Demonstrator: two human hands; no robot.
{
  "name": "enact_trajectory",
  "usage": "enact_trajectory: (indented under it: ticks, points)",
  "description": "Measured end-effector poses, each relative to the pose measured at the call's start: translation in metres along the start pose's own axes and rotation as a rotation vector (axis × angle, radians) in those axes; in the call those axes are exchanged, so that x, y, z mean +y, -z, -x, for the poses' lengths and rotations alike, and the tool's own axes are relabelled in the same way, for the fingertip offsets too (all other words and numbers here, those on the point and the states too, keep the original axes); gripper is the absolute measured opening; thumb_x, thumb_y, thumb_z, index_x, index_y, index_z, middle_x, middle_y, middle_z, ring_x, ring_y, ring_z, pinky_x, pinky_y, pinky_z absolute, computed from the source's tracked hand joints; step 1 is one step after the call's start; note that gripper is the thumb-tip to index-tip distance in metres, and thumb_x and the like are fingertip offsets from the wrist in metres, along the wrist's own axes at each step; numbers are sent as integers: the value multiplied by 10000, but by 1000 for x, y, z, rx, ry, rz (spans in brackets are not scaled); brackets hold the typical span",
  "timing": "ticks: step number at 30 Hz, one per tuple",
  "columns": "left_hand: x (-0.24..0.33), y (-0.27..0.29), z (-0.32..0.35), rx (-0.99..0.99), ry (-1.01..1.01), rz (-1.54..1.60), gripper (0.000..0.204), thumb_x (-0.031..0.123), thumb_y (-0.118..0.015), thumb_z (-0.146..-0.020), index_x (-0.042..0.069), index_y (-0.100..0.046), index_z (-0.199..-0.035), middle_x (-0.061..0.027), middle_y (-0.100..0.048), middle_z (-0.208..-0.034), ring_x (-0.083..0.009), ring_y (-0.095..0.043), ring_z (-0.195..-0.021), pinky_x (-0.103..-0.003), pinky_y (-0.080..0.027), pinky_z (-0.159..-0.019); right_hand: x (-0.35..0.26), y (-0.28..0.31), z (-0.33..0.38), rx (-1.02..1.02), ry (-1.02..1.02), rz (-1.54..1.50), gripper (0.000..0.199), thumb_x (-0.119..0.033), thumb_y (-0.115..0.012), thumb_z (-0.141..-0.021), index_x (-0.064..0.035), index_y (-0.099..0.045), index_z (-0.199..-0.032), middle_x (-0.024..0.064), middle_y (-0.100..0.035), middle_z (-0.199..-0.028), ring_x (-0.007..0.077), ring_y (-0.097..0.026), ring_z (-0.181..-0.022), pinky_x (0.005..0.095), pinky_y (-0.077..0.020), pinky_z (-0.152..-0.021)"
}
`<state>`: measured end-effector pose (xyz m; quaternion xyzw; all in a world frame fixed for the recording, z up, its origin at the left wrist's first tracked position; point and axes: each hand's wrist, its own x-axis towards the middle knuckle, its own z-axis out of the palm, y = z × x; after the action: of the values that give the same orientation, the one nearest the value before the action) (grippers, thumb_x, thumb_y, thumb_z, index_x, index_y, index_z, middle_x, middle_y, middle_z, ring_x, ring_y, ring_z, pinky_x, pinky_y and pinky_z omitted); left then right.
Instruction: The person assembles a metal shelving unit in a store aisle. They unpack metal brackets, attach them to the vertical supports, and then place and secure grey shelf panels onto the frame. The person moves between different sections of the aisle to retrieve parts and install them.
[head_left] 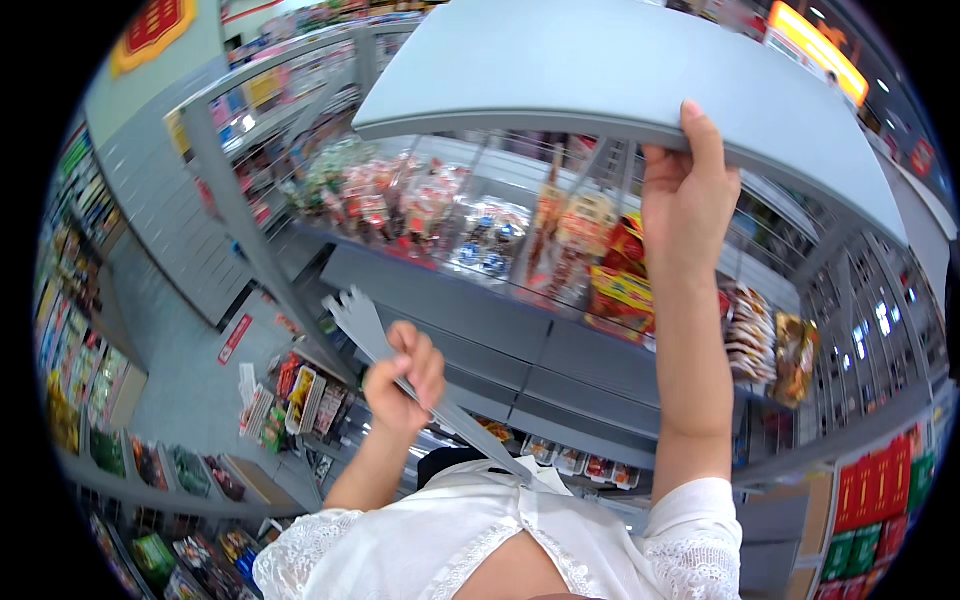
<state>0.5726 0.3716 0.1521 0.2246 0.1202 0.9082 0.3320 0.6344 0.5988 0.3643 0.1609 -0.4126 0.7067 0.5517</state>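
Note:
My right hand (692, 195) grips the front edge of a wide, pale grey shelf board (560, 65), with the thumb on top and the fingers curled under the rim. The board sits high in front of me, over a lower shelf of bagged snacks. Down at the left, close to my body, my left hand (405, 380) is closed around a long grey metal shelf bracket (362, 325). Its toothed, hooked end points up and away to the left, and its other end reaches back toward my white shirt.
Beneath the board, a wire-fronted shelf (440, 262) carries packaged snacks (430, 195), and a red and yellow package (620, 285) lies beside my right forearm. Grey uprights (260, 240) frame the rack. Boxed goods (880, 490) stand at right; stocked shelves (90, 340) line the left aisle.

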Motion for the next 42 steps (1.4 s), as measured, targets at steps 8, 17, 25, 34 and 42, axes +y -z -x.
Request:
enact_trajectory:
  ticks: [8, 17, 25, 34, 42]
  points:
    - [208, 41, -105, 108, -566, -242, 187, 96, -468, -819, 70, -499, -1002, -5, -382, -637, -106, -357, -501, -226, -319, -411, 136, -85, 37, -59, -164, -134, 156, -53, -618, -872, -26, -564, -1017, 51, -597, -971, 125, -605, -848, 292, -549, -707]
    - [301, 88, -211, 361, -391, -391, 381, 102, -300, -907, -92, -353, -1231, -269, -476, -1182, -422, -521, -1115, -523, -489, -928, 262, -147, 28, 12, -199, -97, 229, -45, -624, -859, 15, -542, -1064, 90, -586, -1033, 159, -605, -892, 324, -560, -718]
    - [291, 131, -267, 378, -522, -95, 380, 113, -357, -904, -94, -387, -1221, -248, -483, -1177, -374, -542, -1095, -462, -459, -986, 321, -136, 10, 44, -131, -14, 273, -23, -612, -851, 26, -514, -1101, 100, -582, -1067, 196, -606, -950, 344, -558, -786]
    - [295, 138, -282, 359, -622, -100, 406, 61, -362, -909, -143, -360, -1259, -283, -435, -1275, -368, -498, -1173, -398, -430, -1034, 354, -124, 8, 94, -91, 51, 193, -47, -596, -881, 21, -524, -1047, 88, -584, -1005, 163, -605, -901, 331, -572, -751]
    - [307, 147, -278, 306, -603, -156, 410, 57, -388, -906, -152, -359, -1257, -289, -421, -1303, -384, -471, -1212, -419, -420, -1034, 369, -118, 8, 102, -88, 64, 138, -50, -596, -882, 16, -545, -992, 78, -601, -966, 151, -619, -858, 291, -574, -703]
